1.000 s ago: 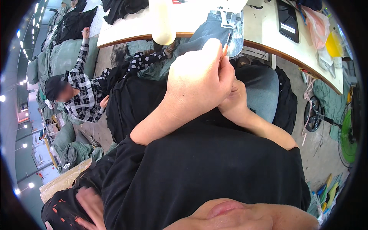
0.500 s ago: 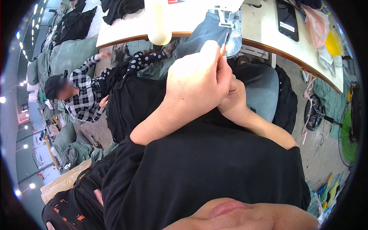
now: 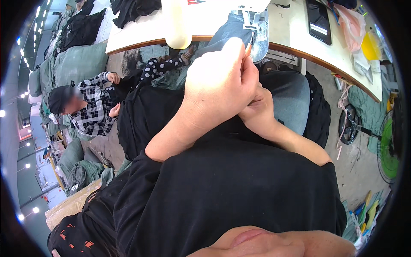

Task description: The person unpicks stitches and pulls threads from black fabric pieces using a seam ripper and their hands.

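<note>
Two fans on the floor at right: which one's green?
The green fan is the one at the far right rim of the picture. The other fan, just left of it and nearer the blue denim, has a dark cage.

Holding both hands raised together before a black shirt, left hand covering the right hand, fingers curled in a closed grip, contents hidden. Resting beyond them on the pale tabletop: blue denim cloth under a sewing machine foot. Sitting at far left, a person in a checked shirt.
</note>
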Available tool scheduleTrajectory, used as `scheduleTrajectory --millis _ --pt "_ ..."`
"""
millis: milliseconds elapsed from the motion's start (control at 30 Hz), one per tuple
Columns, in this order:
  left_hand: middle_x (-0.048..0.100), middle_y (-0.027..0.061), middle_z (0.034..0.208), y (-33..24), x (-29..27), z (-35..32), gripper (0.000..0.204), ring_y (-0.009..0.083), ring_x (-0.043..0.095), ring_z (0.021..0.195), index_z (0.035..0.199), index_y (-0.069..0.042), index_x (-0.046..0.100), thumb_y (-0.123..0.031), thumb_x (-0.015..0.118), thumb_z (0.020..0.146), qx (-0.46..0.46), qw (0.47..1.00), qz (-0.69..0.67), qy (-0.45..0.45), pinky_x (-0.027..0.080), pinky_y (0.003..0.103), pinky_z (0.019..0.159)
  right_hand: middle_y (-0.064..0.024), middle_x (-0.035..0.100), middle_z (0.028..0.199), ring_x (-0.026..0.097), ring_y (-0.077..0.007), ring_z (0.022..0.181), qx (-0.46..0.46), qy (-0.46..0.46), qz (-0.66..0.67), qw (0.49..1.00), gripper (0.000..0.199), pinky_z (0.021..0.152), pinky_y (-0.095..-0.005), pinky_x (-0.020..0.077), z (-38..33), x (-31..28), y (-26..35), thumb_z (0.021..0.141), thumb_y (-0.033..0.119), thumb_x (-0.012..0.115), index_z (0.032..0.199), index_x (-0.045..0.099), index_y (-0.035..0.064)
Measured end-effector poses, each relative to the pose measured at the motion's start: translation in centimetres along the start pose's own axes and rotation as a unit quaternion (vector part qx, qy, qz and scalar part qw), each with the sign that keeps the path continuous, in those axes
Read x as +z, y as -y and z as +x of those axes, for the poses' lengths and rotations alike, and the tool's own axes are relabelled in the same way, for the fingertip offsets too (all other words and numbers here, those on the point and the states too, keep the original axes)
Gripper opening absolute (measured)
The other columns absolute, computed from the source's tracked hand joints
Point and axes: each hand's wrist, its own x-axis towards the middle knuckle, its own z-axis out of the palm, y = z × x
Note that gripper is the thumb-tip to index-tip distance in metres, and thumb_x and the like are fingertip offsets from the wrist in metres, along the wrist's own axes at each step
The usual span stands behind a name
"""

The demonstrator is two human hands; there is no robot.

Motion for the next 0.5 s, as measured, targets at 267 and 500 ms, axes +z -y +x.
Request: scheduleTrajectory --millis 267,500 --pt "0.051 0.0039 0.052 2.5 -1.1 0.9 0.017 0.0133 0.047 0.042 0.085 -0.004 0.059 -0.009 0.075 0.090 0.059 0.998 -0.007 0.002 0.039 0.030 0.046 -0.0090 0.073 0.087 0.069 -0.0206 0.083 -0.004 -0.035 -0.034 0.999 0.010 0.081 -0.0341 0.0521 -0.1 0.3 -0.1 0.081 0.008 0.083 0.087 0.077 0.0019" --pt "0.056 0.0027 0.059 4.6 -1.7 2.9 0.025 0.0153 0.053 0.049 0.082 -0.009 0.061 -0.024 0.079 0.089 0.066 0.994 -0.017 0.087 0.048 0.032 0.051 -0.0109 0.072 0.085 0.071 -0.0222 0.080 -0.015 -0.037 -0.050 0.998 0.009 0.078 -0.0329 0.0553 -0.1 0.4 0.7 0.081 0.004 0.083 0.086 0.077 -0.0010"
